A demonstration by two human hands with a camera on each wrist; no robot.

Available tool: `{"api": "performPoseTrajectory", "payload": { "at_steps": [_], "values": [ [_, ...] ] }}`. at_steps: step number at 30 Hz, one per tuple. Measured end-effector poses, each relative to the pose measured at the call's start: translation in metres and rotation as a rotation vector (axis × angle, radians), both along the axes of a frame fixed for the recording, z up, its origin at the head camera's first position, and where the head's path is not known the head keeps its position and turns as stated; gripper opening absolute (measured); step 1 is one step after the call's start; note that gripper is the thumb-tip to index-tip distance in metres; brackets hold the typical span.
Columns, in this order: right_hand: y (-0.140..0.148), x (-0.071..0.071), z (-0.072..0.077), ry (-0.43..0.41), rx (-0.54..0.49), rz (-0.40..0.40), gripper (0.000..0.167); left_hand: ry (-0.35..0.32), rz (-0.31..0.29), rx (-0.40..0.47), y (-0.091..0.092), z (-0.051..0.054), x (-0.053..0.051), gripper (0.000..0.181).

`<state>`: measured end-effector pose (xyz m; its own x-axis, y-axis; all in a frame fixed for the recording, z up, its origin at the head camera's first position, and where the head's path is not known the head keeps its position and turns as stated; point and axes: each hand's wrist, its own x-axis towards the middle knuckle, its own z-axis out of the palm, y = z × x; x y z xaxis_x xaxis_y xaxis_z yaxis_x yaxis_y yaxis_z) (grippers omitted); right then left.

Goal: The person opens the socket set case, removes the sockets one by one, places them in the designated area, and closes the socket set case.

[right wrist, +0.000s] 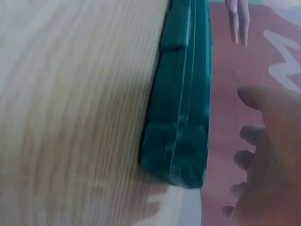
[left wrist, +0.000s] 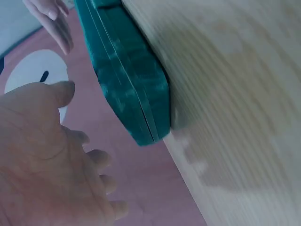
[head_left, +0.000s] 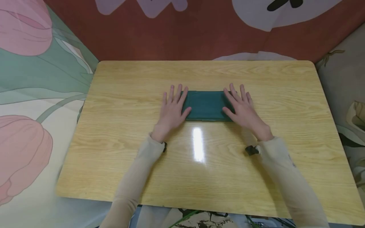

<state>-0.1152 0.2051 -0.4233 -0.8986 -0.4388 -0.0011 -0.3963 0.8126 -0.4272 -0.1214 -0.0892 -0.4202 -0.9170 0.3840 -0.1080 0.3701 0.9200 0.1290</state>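
Note:
A flat teal case lies closed on the table, its long side running left to right. In the left wrist view a seam runs along the side of the case; a raised latch-like part shows on the case in the right wrist view. My left hand is spread over the left end, fingers straight and pointing away from me. Over the right end my right hand is spread in the same way. Both wrist views show a gap between palm and case, and neither hand grips anything.
The case rests on a light wood-grain table with rounded corners. A red patterned cloth hangs behind the far edge, and a floral cloth is at the left. Dark bands circle both wrists.

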Motion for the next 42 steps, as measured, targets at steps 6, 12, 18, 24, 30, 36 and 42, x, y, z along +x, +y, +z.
{"api": "performPoseTrajectory", "payload": {
  "at_steps": [6, 12, 18, 24, 30, 36, 42],
  "values": [
    [-0.018, 0.008, -0.001, -0.025, 0.018, 0.090, 0.074, -0.040, -0.079, -0.060, 0.011, -0.005, 0.003, 0.091],
    [-0.023, 0.008, -0.005, -0.044, 0.061, 0.093, 0.080, -0.126, -0.151, -0.007, 0.021, -0.011, 0.003, 0.109],
    [-0.021, 0.007, -0.011, -0.035, 0.115, 0.094, 0.085, -0.136, -0.161, 0.017, 0.023, -0.011, 0.003, 0.108],
    [-0.023, 0.009, -0.018, -0.002, 0.146, 0.100, 0.088, -0.089, -0.166, 0.035, 0.024, -0.014, 0.003, 0.104],
    [-0.027, 0.008, -0.016, 0.022, 0.160, 0.111, 0.089, -0.029, -0.158, 0.030, 0.024, -0.011, 0.001, 0.099],
    [-0.030, 0.008, -0.013, -0.002, 0.187, 0.109, 0.092, -0.012, -0.162, 0.027, 0.025, -0.006, -0.002, 0.094],
    [-0.031, 0.008, -0.012, 0.043, 0.184, 0.101, 0.095, -0.037, -0.171, 0.018, 0.027, 0.001, -0.006, 0.090]
  ]
}}
